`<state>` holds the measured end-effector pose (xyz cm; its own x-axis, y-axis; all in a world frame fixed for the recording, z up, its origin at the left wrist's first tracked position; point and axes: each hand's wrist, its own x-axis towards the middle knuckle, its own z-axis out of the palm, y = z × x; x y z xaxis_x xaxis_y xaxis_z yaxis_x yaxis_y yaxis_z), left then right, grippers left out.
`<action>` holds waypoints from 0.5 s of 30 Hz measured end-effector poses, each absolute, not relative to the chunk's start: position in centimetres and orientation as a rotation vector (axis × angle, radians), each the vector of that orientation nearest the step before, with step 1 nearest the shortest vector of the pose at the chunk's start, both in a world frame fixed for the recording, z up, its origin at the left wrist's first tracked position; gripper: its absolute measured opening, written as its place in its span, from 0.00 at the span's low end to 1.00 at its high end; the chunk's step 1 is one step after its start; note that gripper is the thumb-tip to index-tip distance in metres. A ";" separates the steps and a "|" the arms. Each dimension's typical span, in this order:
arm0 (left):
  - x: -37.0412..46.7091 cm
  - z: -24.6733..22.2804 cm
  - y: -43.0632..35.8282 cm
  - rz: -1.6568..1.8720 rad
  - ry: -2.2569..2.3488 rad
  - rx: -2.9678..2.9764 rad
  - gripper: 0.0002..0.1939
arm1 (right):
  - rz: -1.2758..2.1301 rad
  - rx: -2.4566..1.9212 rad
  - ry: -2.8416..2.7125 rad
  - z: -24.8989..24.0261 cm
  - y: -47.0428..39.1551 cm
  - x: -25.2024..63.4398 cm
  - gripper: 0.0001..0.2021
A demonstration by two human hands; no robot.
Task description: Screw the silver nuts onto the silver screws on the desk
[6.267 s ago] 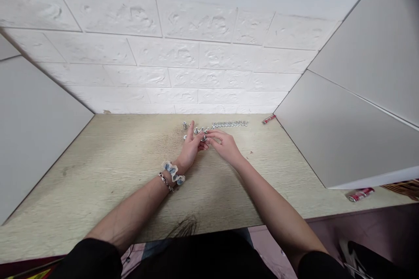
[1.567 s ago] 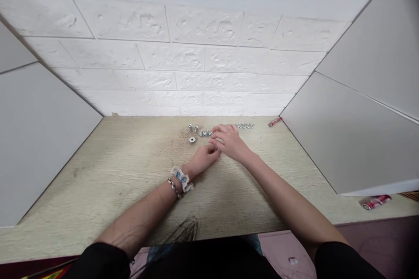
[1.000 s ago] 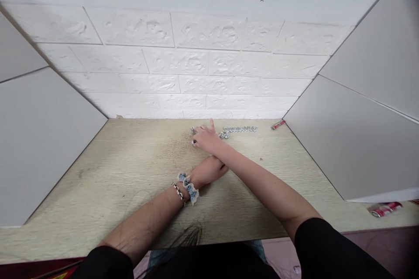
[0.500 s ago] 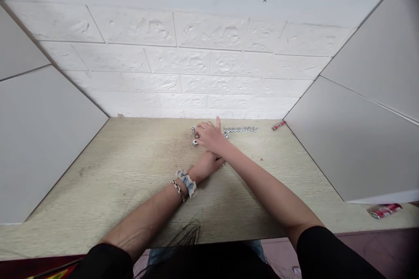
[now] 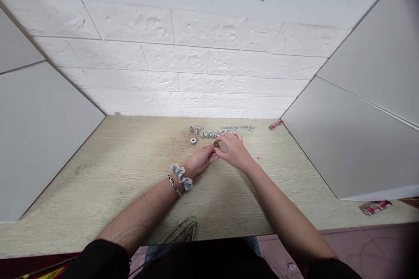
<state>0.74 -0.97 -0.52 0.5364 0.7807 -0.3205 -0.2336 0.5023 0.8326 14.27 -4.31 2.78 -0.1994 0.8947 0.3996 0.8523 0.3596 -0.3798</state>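
Note:
My right hand (image 5: 233, 150) pinches a small dark reddish-brown washer (image 5: 216, 144) between thumb and fingertips. Close against it on the left, my left hand (image 5: 201, 158) has its fingers closed together; what they hold, if anything, is hidden. Just behind my hands lies a row of silver screws with washers (image 5: 208, 134), partly covered by my right fingers. A silver washer (image 5: 193, 141) lies left of them, with two upright screws (image 5: 191, 129) behind it. Another row of silver screws (image 5: 238, 128) stretches to the right near the wall.
The pale wooden tabletop (image 5: 137, 174) ends at a white brick-patterned wall (image 5: 193, 61). Grey panels stand on both sides. A red battery-like cylinder (image 5: 276, 124) lies at the back right, and a red can-like cylinder (image 5: 376, 207) near the front right. Brown specks lie left of the screws.
My right hand has drawn back from the small parts at the back toward my left hand, now with the brown washer in its fingers. The screws behind it have come into sight.

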 end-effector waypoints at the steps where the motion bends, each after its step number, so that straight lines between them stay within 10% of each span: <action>1: 0.7 -0.5 -0.9 0.703 0.766 0.807 0.07 | 0.104 -1.516 -2.063 2.9 -4.3 14.3 0.06; 15: 0.8 -0.8 -0.9 0.766 0.813 0.880 0.09 | 0.188 -1.604 -2.183 2.5 -4.6 14.3 0.10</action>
